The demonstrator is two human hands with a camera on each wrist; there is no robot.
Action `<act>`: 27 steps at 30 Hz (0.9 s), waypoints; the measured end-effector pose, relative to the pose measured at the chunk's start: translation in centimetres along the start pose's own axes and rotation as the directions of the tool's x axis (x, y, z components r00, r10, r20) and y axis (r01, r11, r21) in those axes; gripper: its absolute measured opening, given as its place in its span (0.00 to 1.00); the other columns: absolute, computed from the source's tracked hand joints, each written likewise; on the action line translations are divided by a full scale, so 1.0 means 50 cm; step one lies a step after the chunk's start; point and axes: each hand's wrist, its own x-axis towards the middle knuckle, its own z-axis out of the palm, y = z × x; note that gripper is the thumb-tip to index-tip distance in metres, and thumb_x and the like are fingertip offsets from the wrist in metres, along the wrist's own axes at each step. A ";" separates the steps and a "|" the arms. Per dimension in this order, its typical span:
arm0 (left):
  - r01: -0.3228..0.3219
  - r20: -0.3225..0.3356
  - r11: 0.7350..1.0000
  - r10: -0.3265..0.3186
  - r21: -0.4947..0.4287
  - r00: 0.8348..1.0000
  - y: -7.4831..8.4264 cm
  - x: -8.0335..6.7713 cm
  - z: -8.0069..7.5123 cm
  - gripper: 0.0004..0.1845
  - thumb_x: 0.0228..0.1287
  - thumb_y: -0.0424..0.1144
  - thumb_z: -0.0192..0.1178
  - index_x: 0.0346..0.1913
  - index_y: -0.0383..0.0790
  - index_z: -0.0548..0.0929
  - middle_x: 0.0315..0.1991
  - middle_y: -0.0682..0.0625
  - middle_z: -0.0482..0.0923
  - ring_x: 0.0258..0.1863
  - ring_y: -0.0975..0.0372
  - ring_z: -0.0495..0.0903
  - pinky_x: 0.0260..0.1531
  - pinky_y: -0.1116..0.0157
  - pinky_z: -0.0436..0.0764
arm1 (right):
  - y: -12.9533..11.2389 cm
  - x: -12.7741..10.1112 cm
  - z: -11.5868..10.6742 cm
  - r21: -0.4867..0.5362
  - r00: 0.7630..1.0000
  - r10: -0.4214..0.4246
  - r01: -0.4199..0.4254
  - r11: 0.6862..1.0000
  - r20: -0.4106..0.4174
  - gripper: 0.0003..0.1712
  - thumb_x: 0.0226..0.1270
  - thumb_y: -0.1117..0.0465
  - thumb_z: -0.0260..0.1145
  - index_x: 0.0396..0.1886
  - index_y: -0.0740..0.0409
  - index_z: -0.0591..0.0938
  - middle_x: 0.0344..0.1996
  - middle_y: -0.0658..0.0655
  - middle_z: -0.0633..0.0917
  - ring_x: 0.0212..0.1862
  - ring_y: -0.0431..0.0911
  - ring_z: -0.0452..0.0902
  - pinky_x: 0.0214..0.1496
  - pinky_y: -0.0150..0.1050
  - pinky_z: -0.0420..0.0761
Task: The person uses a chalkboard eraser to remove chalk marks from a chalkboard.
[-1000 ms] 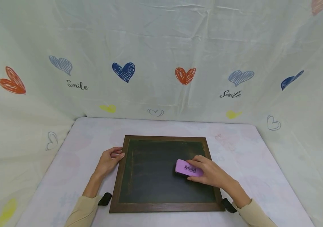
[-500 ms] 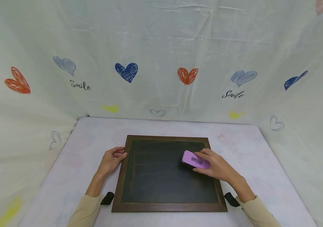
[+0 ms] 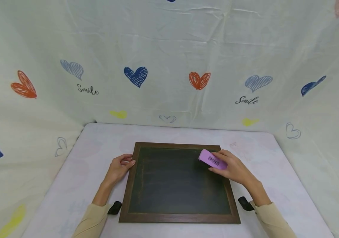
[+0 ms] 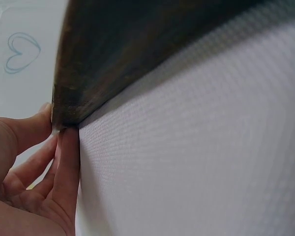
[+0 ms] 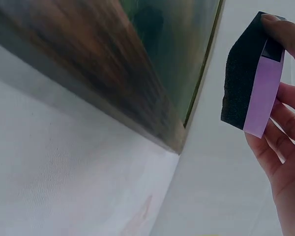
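A dark chalkboard (image 3: 178,181) in a brown wooden frame lies on the table. My left hand (image 3: 119,170) holds its left edge, thumb tip at the frame; in the left wrist view, the other fingers (image 4: 66,172) reach to the frame's lower edge. My right hand (image 3: 235,167) grips a purple board eraser (image 3: 209,158) with black lettering, over the board's upper right part. The right wrist view shows the eraser's dark felt pad (image 5: 241,73) facing the board, raised clear of it. Faint yellowish streaks mark the board's left side.
A pale cloth covers the table (image 3: 163,134). Behind and beside it hangs a white curtain (image 3: 169,43) printed with hearts and "Smile". Black straps (image 3: 115,208) sit at both wrists near the beige sleeves (image 3: 90,219).
My right hand has carried the eraser up and to the right, off the board's surface. The left hand keeps its place on the frame. The head view has shifted slightly.
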 end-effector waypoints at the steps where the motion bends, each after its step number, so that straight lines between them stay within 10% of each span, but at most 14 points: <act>1: 0.000 0.002 1.000 0.000 -0.001 1.000 0.000 0.000 0.000 0.21 0.71 0.35 0.66 0.61 0.25 0.79 0.49 0.34 0.83 0.46 0.48 0.81 0.43 0.61 0.78 | 0.005 0.000 0.000 -0.007 1.000 0.007 -0.007 1.000 -0.008 0.36 0.45 0.57 0.87 0.55 0.65 0.86 0.42 0.55 0.81 0.39 0.43 0.75 0.36 0.39 0.83; 27: 0.017 -0.009 1.000 -0.017 -0.007 1.000 0.004 -0.001 0.000 0.21 0.70 0.34 0.66 0.61 0.25 0.80 0.49 0.35 0.83 0.46 0.48 0.81 0.42 0.62 0.78 | 0.106 -0.010 -0.029 -0.035 0.977 0.154 -0.160 0.986 -0.146 0.34 0.45 0.62 0.86 0.53 0.71 0.85 0.42 0.64 0.84 0.36 0.49 0.76 0.32 0.37 0.79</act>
